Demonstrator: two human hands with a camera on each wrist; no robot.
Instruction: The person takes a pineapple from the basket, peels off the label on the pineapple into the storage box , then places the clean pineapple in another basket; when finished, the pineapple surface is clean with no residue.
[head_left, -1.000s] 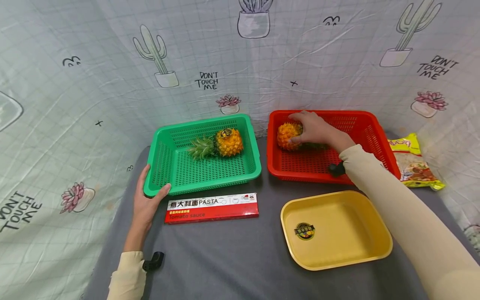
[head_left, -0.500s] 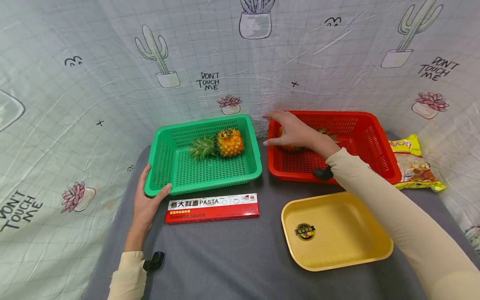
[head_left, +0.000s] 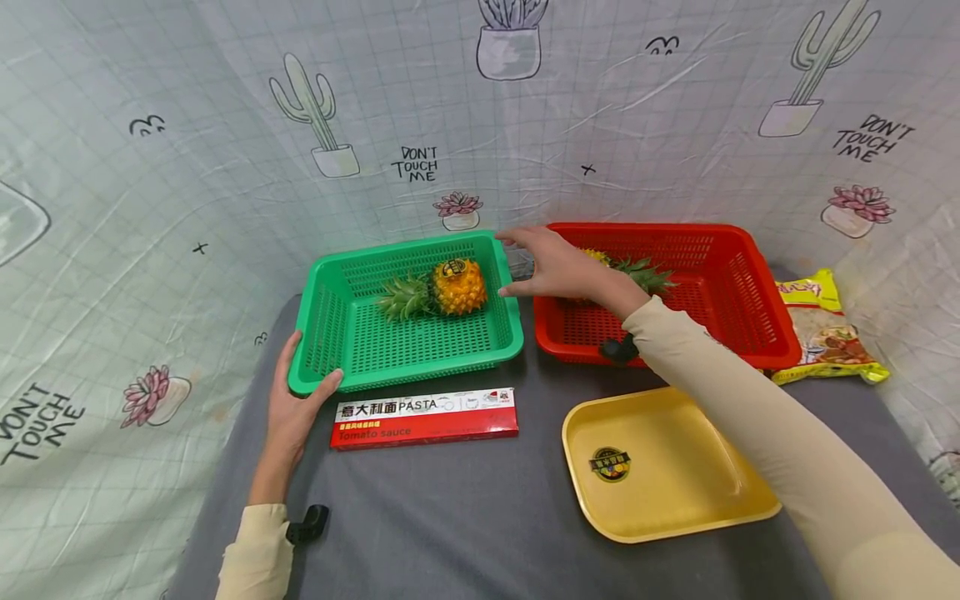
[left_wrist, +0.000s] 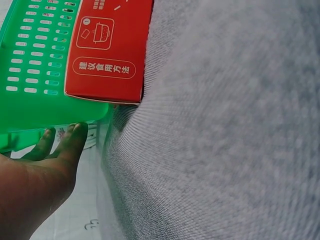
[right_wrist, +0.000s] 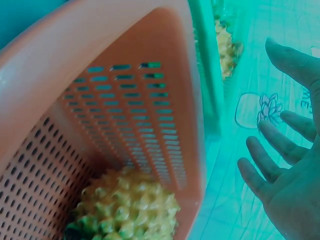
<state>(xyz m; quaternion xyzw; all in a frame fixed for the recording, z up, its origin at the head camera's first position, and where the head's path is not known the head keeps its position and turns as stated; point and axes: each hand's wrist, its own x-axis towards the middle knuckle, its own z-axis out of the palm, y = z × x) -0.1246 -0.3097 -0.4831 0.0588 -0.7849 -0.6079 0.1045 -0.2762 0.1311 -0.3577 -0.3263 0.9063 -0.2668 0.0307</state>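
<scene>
A green basket (head_left: 322,317) holds a pineapple (head_left: 457,285) lying on its side. My left hand (head_left: 296,400) rests against that basket's front left corner, thumb on the front rim and fingers straight along the side (left_wrist: 60,145). A red basket (head_left: 720,283) to the right holds a second pineapple (head_left: 637,275), which the right wrist view shows at the basket's bottom (right_wrist: 130,210). My right hand (head_left: 540,265) hovers with fingers spread over the gap between the two baskets, holding nothing.
A red pasta box (head_left: 423,417) lies just in front of the green basket. A yellow tray (head_left: 675,483) sits at the front right. A noodle packet (head_left: 821,329) lies right of the red basket. Printed cloth walls surround the grey table (head_left: 450,517).
My right hand let go of the pineapple in the red basket and moved left toward the green basket. The left hand has stayed put.
</scene>
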